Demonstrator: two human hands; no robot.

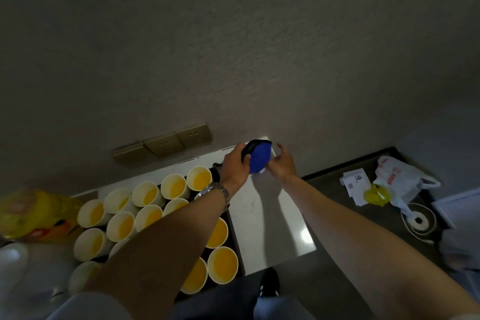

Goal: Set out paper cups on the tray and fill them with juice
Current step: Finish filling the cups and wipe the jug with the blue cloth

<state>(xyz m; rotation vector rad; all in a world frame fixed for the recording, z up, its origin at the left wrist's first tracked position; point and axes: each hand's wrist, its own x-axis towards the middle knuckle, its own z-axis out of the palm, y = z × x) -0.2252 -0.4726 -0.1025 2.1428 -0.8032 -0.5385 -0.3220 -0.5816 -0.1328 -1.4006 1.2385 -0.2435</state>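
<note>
Dim interior scene, underexposed overall; the wall (233, 47) fills the far half as flat grey-brown with faint grain. Light falls from above and near: the white countertop (272, 215) carries a small specular glare patch at its near right, and two long soft arm shadows cross it. Juice in the paper cups (145, 215) is the most saturated tone in view. Wide-angle distortion bows the counter edges and stretches the forearms toward the near corners. The yellow juice package (33, 215) at left is smeared by blur; the near left corner is soft and unreadable. The plastic bag (400, 179) at right remains fairly sharp
</note>
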